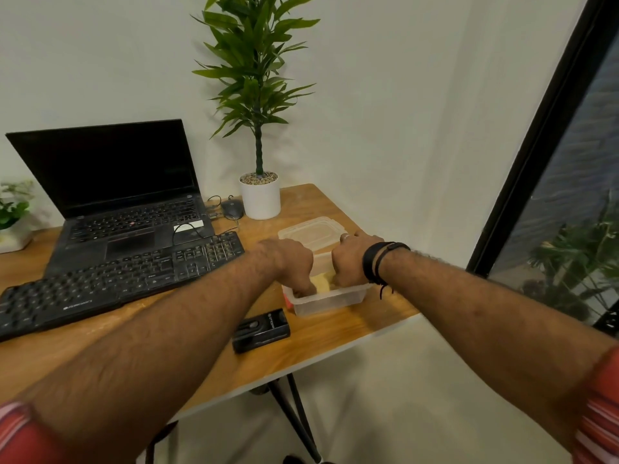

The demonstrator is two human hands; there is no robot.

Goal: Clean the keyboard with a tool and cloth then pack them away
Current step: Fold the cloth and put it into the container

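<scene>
A clear plastic container [330, 302] stands near the table's right front edge. A yellow cloth [322, 283] lies inside it. My left hand [290, 262] and my right hand [351, 260] both reach down into the container, fingers curled onto the cloth; the fingertips are hidden inside. The black keyboard [117, 286] lies to the left, in front of the laptop [110, 195]. Something red [287, 301] shows at the container's left wall; I cannot tell what it is.
The container's clear lid [311, 232] lies just behind it. A black case [262, 329] sits in front of the container near the table edge. A mouse [232, 208] and a white plant pot [260, 199] stand at the back. A window frame [536, 145] rises on the right.
</scene>
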